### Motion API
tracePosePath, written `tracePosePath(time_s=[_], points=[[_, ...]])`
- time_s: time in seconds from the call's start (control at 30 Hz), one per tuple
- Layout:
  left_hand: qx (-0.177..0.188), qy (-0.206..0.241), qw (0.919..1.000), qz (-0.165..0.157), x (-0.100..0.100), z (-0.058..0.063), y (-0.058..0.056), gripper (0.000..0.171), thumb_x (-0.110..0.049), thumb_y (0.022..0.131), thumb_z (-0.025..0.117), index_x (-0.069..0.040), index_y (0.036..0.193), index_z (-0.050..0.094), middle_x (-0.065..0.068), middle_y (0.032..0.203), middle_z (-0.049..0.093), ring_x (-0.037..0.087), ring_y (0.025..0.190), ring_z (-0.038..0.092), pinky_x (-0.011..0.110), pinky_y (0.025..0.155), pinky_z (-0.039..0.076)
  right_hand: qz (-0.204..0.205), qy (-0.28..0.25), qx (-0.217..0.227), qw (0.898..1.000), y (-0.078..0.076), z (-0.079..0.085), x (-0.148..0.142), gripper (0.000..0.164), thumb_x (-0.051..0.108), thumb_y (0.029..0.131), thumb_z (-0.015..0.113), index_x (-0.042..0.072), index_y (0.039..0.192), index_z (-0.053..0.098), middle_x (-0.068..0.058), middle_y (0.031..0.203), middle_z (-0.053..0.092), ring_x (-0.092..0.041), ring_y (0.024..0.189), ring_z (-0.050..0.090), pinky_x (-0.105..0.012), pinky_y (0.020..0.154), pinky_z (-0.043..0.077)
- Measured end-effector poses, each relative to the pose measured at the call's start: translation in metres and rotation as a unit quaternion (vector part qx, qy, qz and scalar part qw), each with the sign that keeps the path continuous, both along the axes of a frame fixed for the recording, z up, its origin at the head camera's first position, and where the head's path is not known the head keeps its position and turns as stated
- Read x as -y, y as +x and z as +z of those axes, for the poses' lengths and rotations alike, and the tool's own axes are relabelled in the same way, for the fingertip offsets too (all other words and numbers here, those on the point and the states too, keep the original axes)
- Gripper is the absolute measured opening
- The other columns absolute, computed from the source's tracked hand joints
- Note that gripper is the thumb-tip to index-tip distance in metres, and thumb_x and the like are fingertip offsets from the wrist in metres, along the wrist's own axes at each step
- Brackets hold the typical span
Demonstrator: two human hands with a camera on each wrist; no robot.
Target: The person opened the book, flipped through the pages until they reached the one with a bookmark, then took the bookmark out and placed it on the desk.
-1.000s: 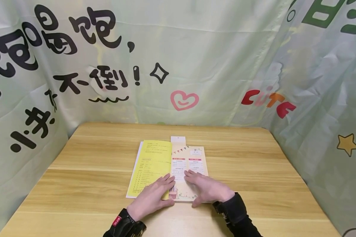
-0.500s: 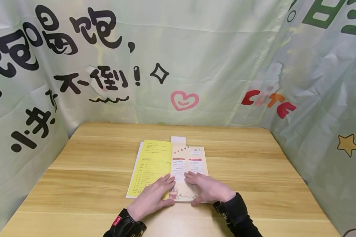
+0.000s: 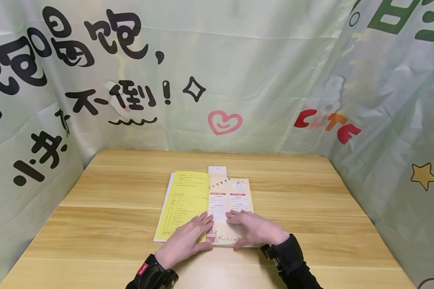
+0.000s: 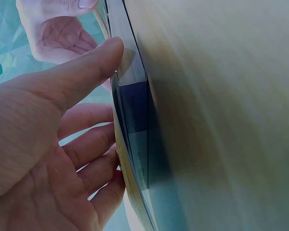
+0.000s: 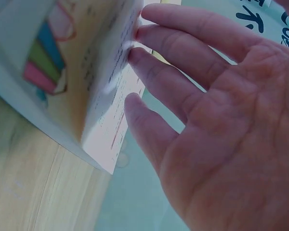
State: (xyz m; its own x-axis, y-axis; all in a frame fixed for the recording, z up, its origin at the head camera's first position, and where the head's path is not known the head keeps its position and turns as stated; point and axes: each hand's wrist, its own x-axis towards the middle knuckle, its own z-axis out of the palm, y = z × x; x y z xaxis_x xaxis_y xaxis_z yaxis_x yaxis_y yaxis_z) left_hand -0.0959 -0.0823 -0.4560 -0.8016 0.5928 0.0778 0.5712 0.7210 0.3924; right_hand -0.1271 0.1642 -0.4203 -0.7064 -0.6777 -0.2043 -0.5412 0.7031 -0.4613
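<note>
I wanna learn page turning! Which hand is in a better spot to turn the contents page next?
Probably the right hand: it rests across the outer side of the contents page. The left hand lies mostly over the yellow page.

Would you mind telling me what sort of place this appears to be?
Probably a small, curtained-off tabletop work space indoors: printed cloth hangs behind and on both sides of a wooden table, and an open book lies on top.
</note>
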Motion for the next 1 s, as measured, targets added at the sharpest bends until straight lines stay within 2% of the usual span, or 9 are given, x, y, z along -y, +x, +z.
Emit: tracePosePath(time_s=[0.43, 0.67, 0.87, 0.93, 1.0], points=[[0.008, 0.004, 1.0000, -0.002, 0.0000, 0.0007, -0.0013, 0.067, -0.043, 0.085, 0.065, -0.003, 0.138, 0.051, 0.014, 0.147, 0.043, 0.029, 0.136, 0.034, 0.053, 0.103, 0.041, 0.006, -0.013, 0.000, 1.000, -0.0030, 0.0010, -0.0047, 0.062, 0.032, 0.074, 0.078, 0.006, 0.127, 0.061, -0.016, 0.143, 0.046, -0.036, 0.133, 0.036, -0.058, 0.110, 0.029], [0.004, 0.005, 1.0000, -0.004, 0.0003, 0.0016, -0.0015, 0.067, -0.043, 0.086, 0.065, -0.003, 0.138, 0.051, 0.014, 0.146, 0.043, 0.030, 0.136, 0.034, 0.052, 0.103, 0.042, -0.005, -0.021, -0.012, 1.000, -0.0021, 0.0045, -0.0056, 0.057, 0.031, 0.075, 0.077, 0.007, 0.125, 0.064, -0.018, 0.135, 0.055, -0.035, 0.121, 0.049, -0.055, 0.101, 0.042], [0.007, 0.005, 1.0000, -0.003, -0.0003, 0.0023, -0.0010, 0.067, -0.043, 0.085, 0.065, -0.003, 0.138, 0.051, 0.014, 0.147, 0.043, 0.029, 0.136, 0.034, 0.052, 0.104, 0.041, -0.016, -0.031, -0.020, 0.999, -0.0006, 0.0069, -0.0068, 0.045, 0.032, 0.079, 0.074, 0.010, 0.118, 0.068, -0.015, 0.131, 0.059, -0.039, 0.124, 0.046, -0.060, 0.103, 0.037], [0.011, 0.006, 0.9999, -0.001, -0.0006, 0.0025, -0.0010, 0.068, -0.043, 0.085, 0.065, -0.003, 0.138, 0.051, 0.014, 0.147, 0.043, 0.029, 0.136, 0.033, 0.052, 0.104, 0.040, -0.014, -0.039, -0.024, 0.999, -0.0012, 0.0072, -0.0065, 0.041, 0.032, 0.080, 0.073, 0.010, 0.115, 0.070, -0.012, 0.125, 0.064, -0.035, 0.121, 0.050, -0.059, 0.103, 0.038], [0.015, 0.007, 0.9999, 0.000, -0.0009, 0.0026, -0.0011, 0.069, -0.044, 0.084, 0.066, -0.003, 0.138, 0.051, 0.014, 0.147, 0.042, 0.029, 0.136, 0.033, 0.053, 0.105, 0.040, -0.007, -0.054, -0.024, 0.998, -0.0025, 0.0066, -0.0062, 0.037, 0.029, 0.081, 0.073, 0.009, 0.113, 0.071, -0.009, 0.117, 0.068, -0.026, 0.111, 0.059, -0.051, 0.099, 0.046]])
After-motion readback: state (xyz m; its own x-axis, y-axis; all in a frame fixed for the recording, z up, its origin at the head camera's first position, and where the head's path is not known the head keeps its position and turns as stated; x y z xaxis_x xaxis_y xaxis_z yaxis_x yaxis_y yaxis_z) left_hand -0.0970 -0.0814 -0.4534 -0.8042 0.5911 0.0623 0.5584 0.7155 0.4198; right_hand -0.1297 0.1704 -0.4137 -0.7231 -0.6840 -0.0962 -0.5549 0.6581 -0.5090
